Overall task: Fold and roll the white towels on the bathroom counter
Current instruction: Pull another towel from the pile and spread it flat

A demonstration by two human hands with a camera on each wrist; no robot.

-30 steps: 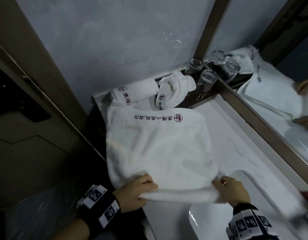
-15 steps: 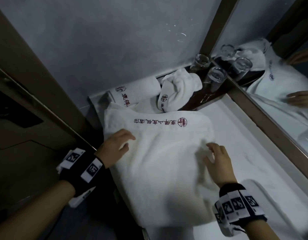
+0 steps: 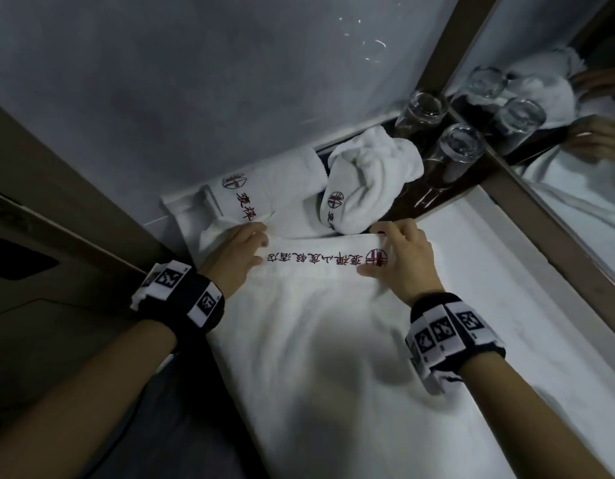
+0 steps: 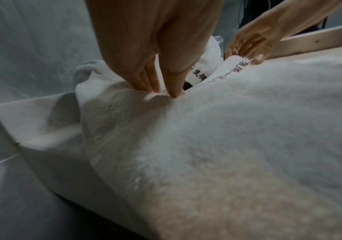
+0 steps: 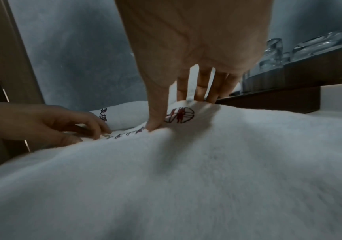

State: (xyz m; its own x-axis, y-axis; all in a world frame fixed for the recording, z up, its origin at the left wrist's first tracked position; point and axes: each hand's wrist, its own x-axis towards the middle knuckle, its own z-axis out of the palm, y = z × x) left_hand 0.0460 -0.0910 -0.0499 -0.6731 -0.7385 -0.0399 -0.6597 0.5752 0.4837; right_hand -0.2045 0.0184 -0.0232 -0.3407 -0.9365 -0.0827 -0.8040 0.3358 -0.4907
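Observation:
A large white towel (image 3: 316,340) lies folded flat on the counter, its red embroidered lettering along the far edge. My left hand (image 3: 242,255) pinches that edge at its left end, thumb on top and fingers over the rim, as the left wrist view shows for the left hand (image 4: 162,92). My right hand (image 3: 394,254) pinches the right end beside the round logo; in the right wrist view the right hand (image 5: 178,112) has its thumb in front and fingers behind the raised edge. Behind lie a rolled towel (image 3: 271,188) and a loosely bundled towel (image 3: 368,181).
Two upturned glasses (image 3: 456,146) stand on a dark tray (image 3: 413,202) in the back corner. A framed mirror (image 3: 558,188) runs along the right. The grey wall is close behind the towels. The white counter (image 3: 499,278) shows to the right of the towel.
Both hands left the towel's near edge, slid up its sides and now pinch the far edge with the lettering. That edge is lifted slightly.

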